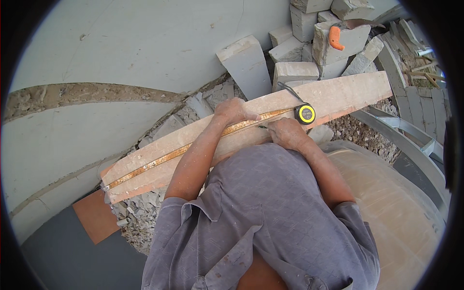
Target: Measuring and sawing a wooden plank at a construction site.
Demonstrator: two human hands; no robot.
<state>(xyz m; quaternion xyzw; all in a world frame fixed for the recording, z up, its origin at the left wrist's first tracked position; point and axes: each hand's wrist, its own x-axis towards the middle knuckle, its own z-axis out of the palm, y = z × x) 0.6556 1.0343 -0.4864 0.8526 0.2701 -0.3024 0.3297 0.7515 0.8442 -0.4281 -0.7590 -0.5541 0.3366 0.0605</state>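
Note:
A long pale board (353, 89) with orange edges lies crosswise in front of me. Along it runs the worn, yellowish blade (169, 155) of a tape measure, out to the board's left end. Its round black case (305, 114) with a yellow ring rests on the board at the right, with a dark wrist strap behind it. My left hand (233, 111) is closed at the blade, thumb laid along it; its fingertips are partly hidden. Just left of the case, my right hand (288, 134) pinches a thin dark pencil-like tool (262, 126), its tip by the blade.
Grey blocks (340, 43) are piled behind the board, with an orange-handled saw (337, 37) on top. A large pale wall (121, 43) stands at the left. Rubble (140, 217) lies underneath. At the right are a metal ladder-like frame (411, 135) and a tan plastic-covered bulk (386, 208).

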